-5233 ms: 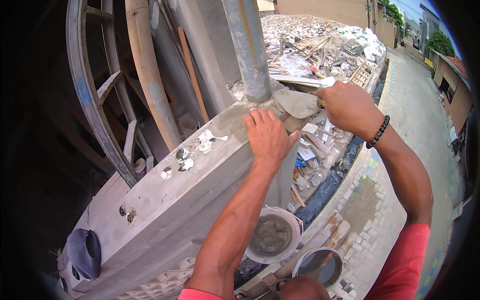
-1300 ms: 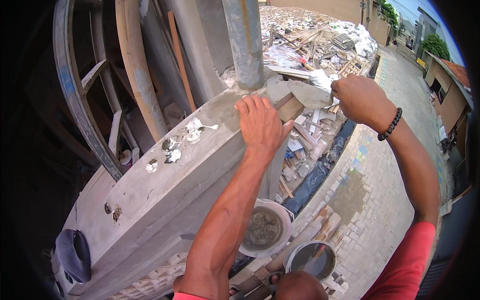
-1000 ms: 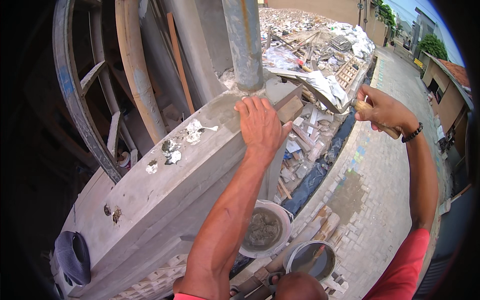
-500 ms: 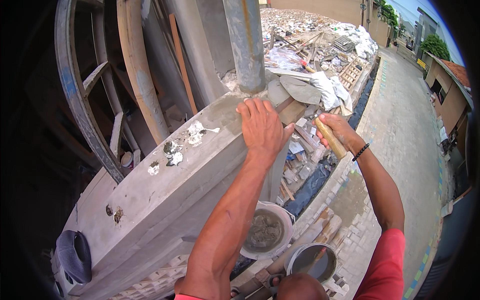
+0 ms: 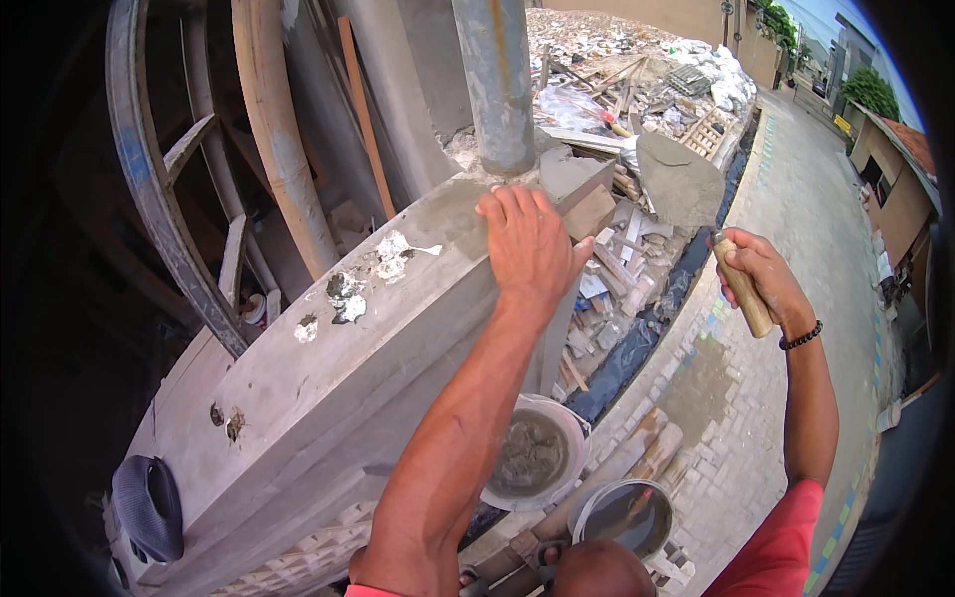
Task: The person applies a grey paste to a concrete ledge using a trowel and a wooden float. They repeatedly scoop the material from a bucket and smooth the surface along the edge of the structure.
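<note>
My right hand (image 5: 761, 274) is closed around the wooden handle of a trowel (image 5: 682, 184), held out to the right of the ledge. Its broad grey blade hangs over the rubble, apart from the ledge. Wet mortar (image 5: 569, 171) lies at the ledge's far end beside a round metal post (image 5: 497, 109). My left hand (image 5: 522, 239) rests on the edge of the concrete ledge (image 5: 328, 368), with fingers stretched over the top, thumb apart and nothing held. A wood block (image 5: 589, 212) sits against the ledge's end, just beyond my left thumb.
Below the ledge stand a bucket of mortar (image 5: 580, 468) and a bucket of grey water (image 5: 662, 537) with a tool in it. A dark drain (image 5: 625, 363) runs beside the paved lane (image 5: 826, 249). A grey knit cap (image 5: 147, 507) lies on the ledge; a ladder (image 5: 134, 149) leans at left.
My right hand has moved right and slightly lower with the trowel, drawing the blade away from the mortar at the ledge's end. My left hand stays on the ledge.
</note>
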A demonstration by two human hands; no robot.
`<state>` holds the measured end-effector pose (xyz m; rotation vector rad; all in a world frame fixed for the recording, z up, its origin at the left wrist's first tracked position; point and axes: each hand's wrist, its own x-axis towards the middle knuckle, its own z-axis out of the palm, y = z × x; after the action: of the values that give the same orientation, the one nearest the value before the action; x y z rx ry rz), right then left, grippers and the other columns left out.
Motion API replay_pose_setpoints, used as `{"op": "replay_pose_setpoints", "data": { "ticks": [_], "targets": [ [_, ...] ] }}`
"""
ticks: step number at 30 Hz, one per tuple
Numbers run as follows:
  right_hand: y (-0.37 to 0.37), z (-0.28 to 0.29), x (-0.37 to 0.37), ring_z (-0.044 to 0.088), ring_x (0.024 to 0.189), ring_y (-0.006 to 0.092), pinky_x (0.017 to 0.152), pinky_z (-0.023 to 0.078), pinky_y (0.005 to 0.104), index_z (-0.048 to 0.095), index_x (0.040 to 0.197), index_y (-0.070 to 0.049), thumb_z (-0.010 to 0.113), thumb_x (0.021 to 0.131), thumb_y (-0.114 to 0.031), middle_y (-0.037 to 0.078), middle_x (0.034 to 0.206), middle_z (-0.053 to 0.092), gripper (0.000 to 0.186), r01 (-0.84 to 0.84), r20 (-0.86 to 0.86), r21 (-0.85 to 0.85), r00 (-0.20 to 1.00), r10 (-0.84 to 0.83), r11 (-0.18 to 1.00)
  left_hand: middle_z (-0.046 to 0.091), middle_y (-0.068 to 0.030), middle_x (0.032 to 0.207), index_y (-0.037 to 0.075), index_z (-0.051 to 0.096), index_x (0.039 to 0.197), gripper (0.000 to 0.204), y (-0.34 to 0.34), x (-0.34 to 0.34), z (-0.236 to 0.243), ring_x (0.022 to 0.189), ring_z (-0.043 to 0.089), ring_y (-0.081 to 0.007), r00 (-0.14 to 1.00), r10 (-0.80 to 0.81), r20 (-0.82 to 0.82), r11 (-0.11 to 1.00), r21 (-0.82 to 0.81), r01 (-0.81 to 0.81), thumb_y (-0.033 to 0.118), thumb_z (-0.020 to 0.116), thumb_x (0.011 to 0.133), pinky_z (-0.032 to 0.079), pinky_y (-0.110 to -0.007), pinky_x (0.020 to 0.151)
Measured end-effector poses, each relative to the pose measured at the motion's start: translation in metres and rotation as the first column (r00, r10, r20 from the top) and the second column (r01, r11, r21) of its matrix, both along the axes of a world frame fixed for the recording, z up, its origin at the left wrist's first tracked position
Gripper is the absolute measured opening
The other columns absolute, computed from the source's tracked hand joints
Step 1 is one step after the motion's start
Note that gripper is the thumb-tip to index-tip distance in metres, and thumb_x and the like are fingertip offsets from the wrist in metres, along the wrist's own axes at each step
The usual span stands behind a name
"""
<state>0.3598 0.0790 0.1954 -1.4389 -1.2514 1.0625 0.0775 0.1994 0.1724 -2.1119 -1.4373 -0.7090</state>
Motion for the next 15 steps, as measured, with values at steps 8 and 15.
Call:
{"op": "replay_pose_setpoints", "data": {
  "ticks": [8, 15],
  "targets": [
    [0.048, 0.046, -0.056, 0.064, 0.084, 0.0432, 0.080, 0.051, 0.0482, 0.064, 0.112, 0.000, 0.065, 0.083, -0.013, 0.024, 0.094, 0.067, 0.032, -0.084, 0.902, 0.357, 0.290, -0.320, 0.930, 0.058, -0.0133, 0.098, -0.001, 0.063, 0.096, 0.071, 0.003, -0.002, -0.003, 0.100, 0.050, -0.0273, 1.000, -0.001, -0.003, 1.000, 0.006, 0.001, 0.064, 0.076, 0.070, 0.032, -0.043, 0.098],
    [0.084, 0.069, -0.095, 0.067, 0.086, 0.0414, 0.081, 0.053, 0.0487, 0.068, 0.097, 0.002, 0.058, 0.079, -0.007, 0.025, 0.086, 0.069, 0.022, -0.127, 0.978, 0.171, 0.143, -0.153, 0.977, 0.059, -0.0137, 0.099, -0.002, 0.063, 0.099, 0.073, 0.001, 0.001, -0.001, 0.101, 0.050, -0.0275, 1.000, -0.013, 0.006, 1.000, -0.006, 0.013, 0.064, 0.076, 0.070, 0.032, -0.044, 0.099]
  ]
}}
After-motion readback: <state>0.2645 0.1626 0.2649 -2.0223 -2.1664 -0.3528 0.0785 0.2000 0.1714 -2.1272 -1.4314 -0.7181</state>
